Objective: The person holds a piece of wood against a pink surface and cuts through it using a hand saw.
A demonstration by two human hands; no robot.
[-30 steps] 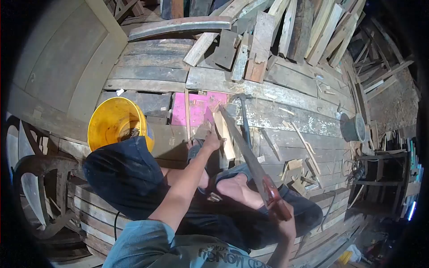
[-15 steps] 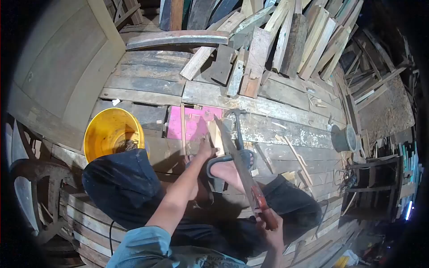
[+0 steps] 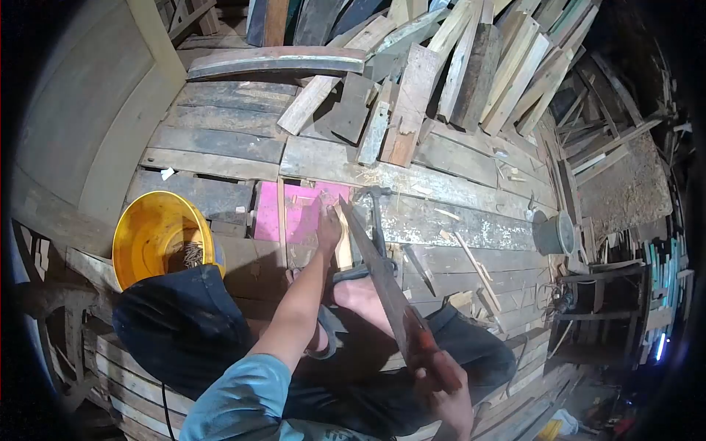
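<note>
My right hand (image 3: 445,389) is closed round the red-brown handle of a hand saw (image 3: 382,283), whose long blade slants up and left. Its far end lies beside a pale wood piece (image 3: 343,239). My left hand (image 3: 330,229) grips the upper part of that wood piece, which stands between my sandalled feet (image 3: 360,298). A hammer (image 3: 378,220) lies on the floor just right of the blade. Behind my left hand is a pink sheet (image 3: 298,212) on the planks.
A yellow bucket (image 3: 158,239) with nails in it stands left by my knee. A grey bucket (image 3: 555,234) is at the right. Stacked boards (image 3: 412,103) lean at the back, and wood scraps (image 3: 478,261) litter the plank floor.
My left hand has moved up along the wood piece toward the saw's far end. My right hand and the saw handle are slightly lower. The whole view has shifted a little.
</note>
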